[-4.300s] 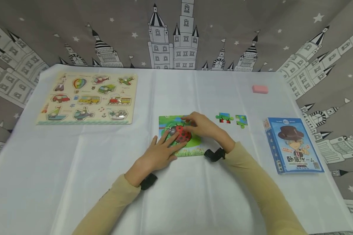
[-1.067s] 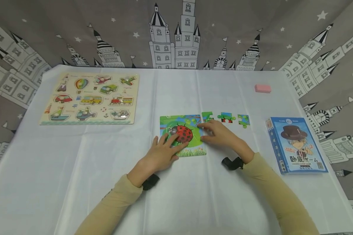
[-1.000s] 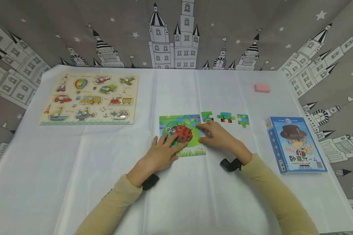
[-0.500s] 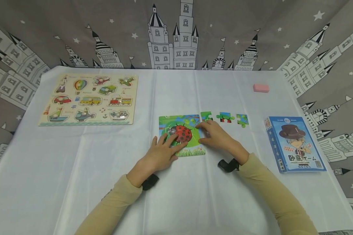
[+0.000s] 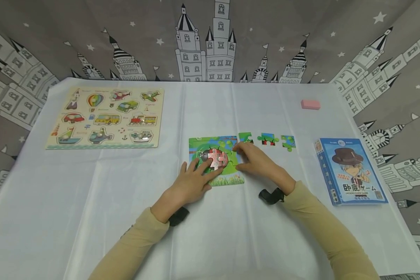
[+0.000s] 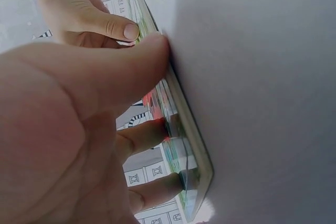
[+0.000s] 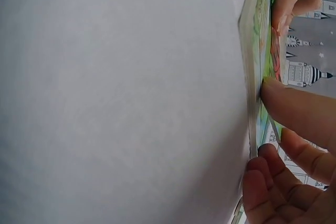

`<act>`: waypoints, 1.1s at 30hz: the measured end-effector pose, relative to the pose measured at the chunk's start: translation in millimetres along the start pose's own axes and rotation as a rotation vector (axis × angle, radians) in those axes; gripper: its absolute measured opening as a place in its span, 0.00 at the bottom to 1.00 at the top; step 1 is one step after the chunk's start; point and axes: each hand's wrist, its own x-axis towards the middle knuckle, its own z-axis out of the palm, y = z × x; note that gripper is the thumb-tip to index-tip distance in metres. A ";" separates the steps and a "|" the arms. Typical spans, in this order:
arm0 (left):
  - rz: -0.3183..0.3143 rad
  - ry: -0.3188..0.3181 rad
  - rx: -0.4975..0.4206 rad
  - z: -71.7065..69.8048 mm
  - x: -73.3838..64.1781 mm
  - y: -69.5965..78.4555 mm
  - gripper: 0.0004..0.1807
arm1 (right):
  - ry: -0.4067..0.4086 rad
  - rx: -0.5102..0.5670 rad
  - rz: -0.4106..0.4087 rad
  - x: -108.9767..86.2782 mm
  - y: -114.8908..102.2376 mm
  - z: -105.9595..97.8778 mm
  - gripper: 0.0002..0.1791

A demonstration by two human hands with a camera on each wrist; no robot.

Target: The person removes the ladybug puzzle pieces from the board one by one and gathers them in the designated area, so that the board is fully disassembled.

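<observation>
A ladybird jigsaw puzzle (image 5: 227, 181) lies in its shallow tray in the middle of the table. My left hand (image 5: 187, 184) rests on its lower left with fingers spread, fingertips on the ladybird; the left wrist view shows the thumb (image 6: 152, 56) at the tray's near edge. At the puzzle's right side, my right hand (image 5: 260, 161) pinches a green puzzle piece (image 7: 275, 127) between thumb and forefinger, its edge tilted up. The ladybird's middle pieces shine pale pink. Beyond the right hand lie three loose pieces: a green one (image 5: 245, 137), a red-and-blue one (image 5: 268, 139) and a blue-green one (image 5: 288, 142).
A wooden vehicle peg puzzle (image 5: 124, 128) lies at the back left. To the right stands a blue game box (image 5: 351, 171), with a pink eraser-like block (image 5: 310, 104) behind it. A grey castle-print curtain (image 5: 266, 23) hangs along the back and right.
Since the earliest frame, my right hand has moved from the puzzle's top to its right edge, and a third loose piece lies beside it. The ladybird's middle has just turned shiny pink. The left hand stays.
</observation>
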 end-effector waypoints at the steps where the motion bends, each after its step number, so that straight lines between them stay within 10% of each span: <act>1: -0.001 0.002 0.001 -0.2 -0.2 0.2 0.30 | -0.003 0.007 0.004 0.6 -0.2 0.1 0.26; 33: -0.017 0.017 0.024 1.7 2.2 0.9 0.31 | 0.026 0.140 0.088 -7.0 2.7 -7.6 0.26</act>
